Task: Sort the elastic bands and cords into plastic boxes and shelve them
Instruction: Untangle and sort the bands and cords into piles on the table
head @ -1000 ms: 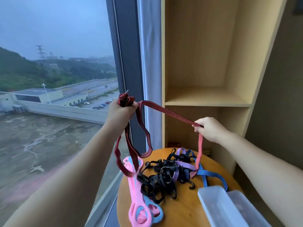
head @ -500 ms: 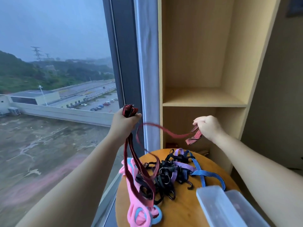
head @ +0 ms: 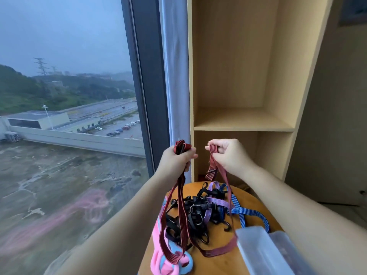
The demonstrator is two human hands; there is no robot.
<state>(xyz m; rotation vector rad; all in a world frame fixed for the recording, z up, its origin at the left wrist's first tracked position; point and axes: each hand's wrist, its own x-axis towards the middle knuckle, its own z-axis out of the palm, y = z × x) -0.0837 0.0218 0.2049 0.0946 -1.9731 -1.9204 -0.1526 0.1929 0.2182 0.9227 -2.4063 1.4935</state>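
Above the table's [head: 218, 264] cord tangle [head: 198, 211], by plastic boxes [head: 258, 249], left hand [head: 175, 162] and right hand [head: 228, 155] tight around one red band [head: 212, 169].

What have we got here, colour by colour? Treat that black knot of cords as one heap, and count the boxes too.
Red striped band: 1
Purple striped band: 1
Blue striped band: 1
Pink band: 1
Light blue band: 1
Black heap of cords: 1
Clear plastic boxes: 2
Total: 8
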